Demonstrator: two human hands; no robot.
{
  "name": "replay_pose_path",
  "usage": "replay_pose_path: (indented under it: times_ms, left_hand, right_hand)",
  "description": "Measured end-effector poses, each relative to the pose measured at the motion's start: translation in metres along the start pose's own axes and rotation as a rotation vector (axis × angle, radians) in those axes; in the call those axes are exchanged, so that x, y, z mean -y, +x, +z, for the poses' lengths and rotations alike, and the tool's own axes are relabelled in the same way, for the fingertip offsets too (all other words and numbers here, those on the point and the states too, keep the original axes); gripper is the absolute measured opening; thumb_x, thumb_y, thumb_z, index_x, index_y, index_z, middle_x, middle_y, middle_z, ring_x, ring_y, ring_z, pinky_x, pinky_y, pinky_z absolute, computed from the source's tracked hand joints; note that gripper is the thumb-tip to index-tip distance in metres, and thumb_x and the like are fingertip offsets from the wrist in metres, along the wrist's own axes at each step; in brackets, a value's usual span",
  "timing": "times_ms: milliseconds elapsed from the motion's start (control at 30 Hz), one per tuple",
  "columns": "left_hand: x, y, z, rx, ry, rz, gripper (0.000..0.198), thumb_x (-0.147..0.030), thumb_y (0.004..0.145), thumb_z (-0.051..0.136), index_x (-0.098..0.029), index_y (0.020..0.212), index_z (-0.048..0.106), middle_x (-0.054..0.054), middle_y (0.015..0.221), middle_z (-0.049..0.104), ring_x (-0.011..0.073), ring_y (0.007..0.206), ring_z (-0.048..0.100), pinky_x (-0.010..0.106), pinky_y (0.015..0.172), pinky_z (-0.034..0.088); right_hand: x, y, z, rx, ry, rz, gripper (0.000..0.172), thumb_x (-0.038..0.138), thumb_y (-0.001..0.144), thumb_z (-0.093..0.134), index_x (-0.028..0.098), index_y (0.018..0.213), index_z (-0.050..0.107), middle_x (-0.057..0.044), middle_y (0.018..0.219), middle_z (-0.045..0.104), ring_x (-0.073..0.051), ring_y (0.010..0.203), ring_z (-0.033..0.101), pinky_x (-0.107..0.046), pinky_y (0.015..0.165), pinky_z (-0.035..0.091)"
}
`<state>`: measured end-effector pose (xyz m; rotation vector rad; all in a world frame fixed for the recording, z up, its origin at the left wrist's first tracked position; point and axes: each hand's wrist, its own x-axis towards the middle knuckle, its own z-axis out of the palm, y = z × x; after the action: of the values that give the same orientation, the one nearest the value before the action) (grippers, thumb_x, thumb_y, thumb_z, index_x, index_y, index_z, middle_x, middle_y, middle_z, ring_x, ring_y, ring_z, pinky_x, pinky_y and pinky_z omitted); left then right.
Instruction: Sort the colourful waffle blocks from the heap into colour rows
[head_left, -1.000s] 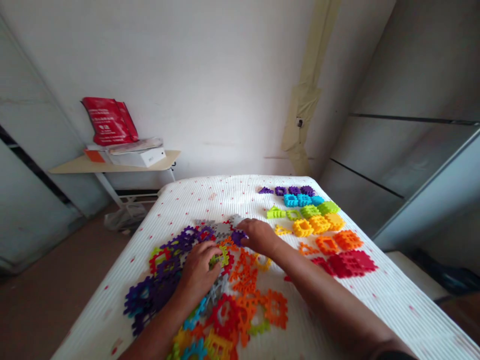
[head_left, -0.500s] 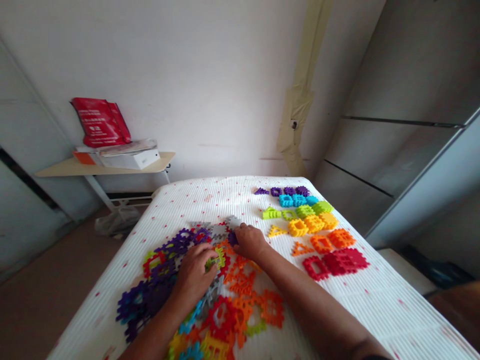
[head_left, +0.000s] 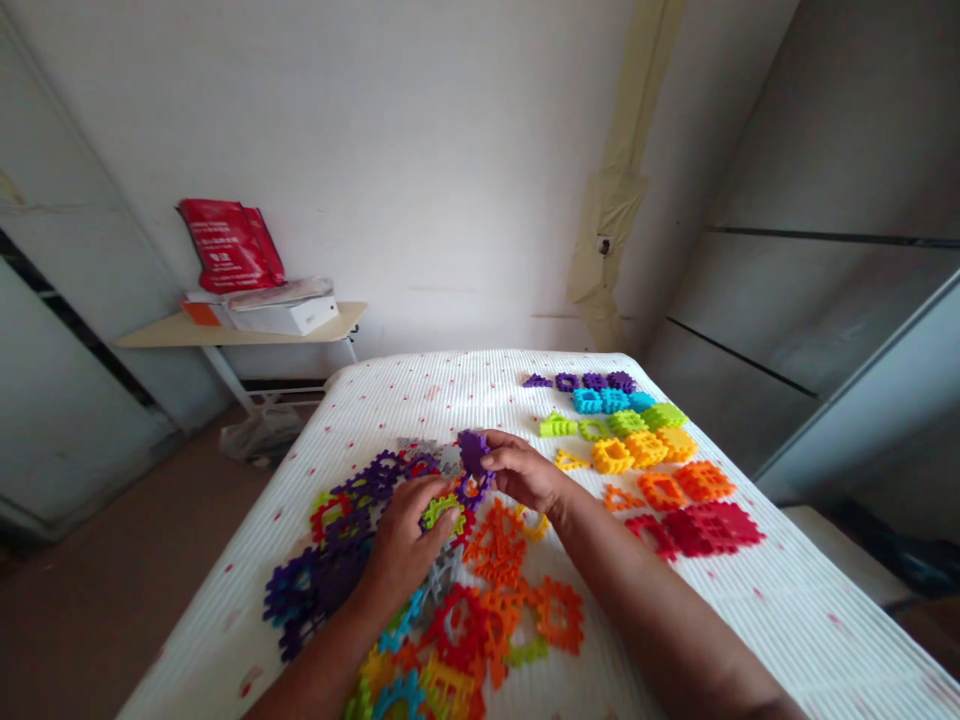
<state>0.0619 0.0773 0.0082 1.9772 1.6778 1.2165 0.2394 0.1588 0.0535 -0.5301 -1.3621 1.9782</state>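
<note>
My right hand (head_left: pixel 525 470) pinches a purple toothed building tile (head_left: pixel 472 452), held upright just above the far side of a loose pile. A second, openwork purple tile (head_left: pixel 475 489) hangs directly below it; whether it is gripped too I cannot tell. Thumb and fingers of my left hand (head_left: pixel 409 535) close around a lime-green toothed tile (head_left: pixel 442 512) in the pile. Around the hands lie purple tiles (head_left: pixel 330 575), orange tiles (head_left: pixel 495 545), a red tile (head_left: pixel 459 625) and grey tiles (head_left: pixel 442 575), many overlapping.
To the right, tiles stand in rows by colour: purple (head_left: pixel 595 381), blue (head_left: pixel 615 399), green (head_left: pixel 627 422), yellow (head_left: pixel 645 448), orange (head_left: pixel 705 481), red (head_left: pixel 716 527). A white spotted cloth (head_left: pixel 420 390) covers the bed-like surface. A side table (head_left: pixel 172 330) bears boxes and a red bag (head_left: pixel 229 245).
My right hand has lifted the purple tile out of the pile and turned it upright. My left hand stays at the green tile. The whole view has shifted slightly.
</note>
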Motion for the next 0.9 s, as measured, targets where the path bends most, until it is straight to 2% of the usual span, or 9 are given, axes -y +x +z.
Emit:
replay_pose_path:
  times_ms: [133,267,400,567,733,900]
  left_hand:
    - [-0.001,-0.002,0.0,0.088,-0.288,-0.129,0.05,-0.034,0.076,0.054,-0.019,0.122,0.045,0.01,0.11,0.06,0.0223,0.1,0.057,0.04,0.087,0.045]
    - [-0.003,0.0,0.0,0.113,-0.518,-0.224,0.057,-0.034,0.074,0.054,-0.017,0.125,0.039,0.009,0.101,0.063,0.0213,0.093,0.061,0.037,0.082,0.047]
    - [-0.007,0.002,-0.003,0.064,-0.564,-0.276,0.049,-0.032,0.071,0.056,-0.017,0.115,0.044,0.006,0.093,0.064,0.0196,0.087,0.062,0.032,0.075,0.048]
    - [-0.012,0.002,-0.005,0.013,-0.567,-0.312,0.035,-0.029,0.068,0.057,-0.018,0.1,0.049,0.004,0.088,0.064,0.0178,0.08,0.061,0.03,0.071,0.047]
    - [-0.013,0.003,-0.008,0.042,-0.463,-0.281,0.018,-0.028,0.068,0.057,-0.018,0.082,0.054,0.001,0.073,0.06,0.0155,0.07,0.058,0.026,0.064,0.045]
    - [-0.01,0.001,-0.007,0.052,-0.432,-0.25,0.013,-0.031,0.07,0.056,-0.018,0.072,0.056,-0.003,0.062,0.052,0.0114,0.059,0.05,0.022,0.056,0.04]
  right_hand:
    - [-0.011,0.001,0.01,0.075,0.181,0.003,0.029,0.023,0.061,0.062,0.017,0.09,0.059,0.0,0.073,0.059,-0.009,0.059,0.051,-0.021,0.054,0.042]
    - [-0.021,0.004,0.008,0.07,0.197,0.03,0.027,0.029,0.064,0.062,0.018,0.089,0.057,0.002,0.069,0.057,-0.009,0.053,0.05,-0.018,0.045,0.04]
    - [-0.024,0.006,0.005,0.054,0.187,0.06,0.029,0.032,0.066,0.063,0.018,0.09,0.056,0.003,0.067,0.055,-0.008,0.051,0.049,-0.017,0.043,0.04]
    - [-0.026,0.006,0.003,0.066,0.17,0.042,0.029,0.032,0.068,0.062,0.019,0.093,0.057,0.001,0.071,0.057,-0.01,0.059,0.052,-0.019,0.052,0.042]
    - [-0.027,0.005,0.001,0.027,0.126,0.071,0.033,0.036,0.068,0.063,0.02,0.096,0.057,0.0,0.076,0.058,-0.011,0.064,0.053,-0.021,0.057,0.042]
    - [-0.026,0.004,0.0,0.01,0.083,0.077,0.032,0.037,0.069,0.062,0.02,0.095,0.058,0.0,0.079,0.058,-0.011,0.067,0.054,-0.026,0.066,0.044]
